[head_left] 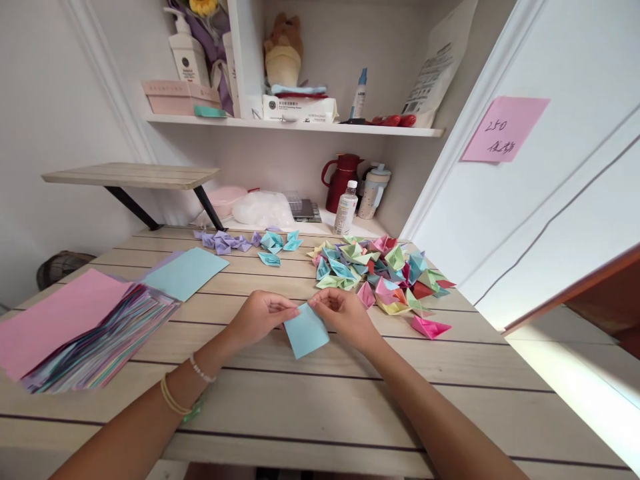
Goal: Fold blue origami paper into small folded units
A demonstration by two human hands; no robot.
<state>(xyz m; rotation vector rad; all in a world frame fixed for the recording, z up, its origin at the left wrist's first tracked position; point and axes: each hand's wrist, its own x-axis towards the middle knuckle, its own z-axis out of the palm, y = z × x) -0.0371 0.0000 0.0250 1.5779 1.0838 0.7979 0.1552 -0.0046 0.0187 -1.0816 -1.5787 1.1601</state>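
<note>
Both hands meet over the middle of the wooden table [320, 400] on one light blue paper sheet [306, 331]. My left hand [260, 317] pinches its upper left edge with closed fingers. My right hand [343, 313] pinches the upper right edge the same way. The sheet looks folded and hangs tilted just above the tabletop. A pile of folded paper pieces in several colours [380, 273] lies just beyond my right hand.
A stack of coloured paper sheets [80, 333] lies at the left, a light blue sheet [186, 272] beside it. Purple and blue folded pieces [250, 243] sit at the back. A red jug [343, 180], a small bottle [346, 208] and shelves stand behind. A pink note [503, 128] is stuck on the right wall.
</note>
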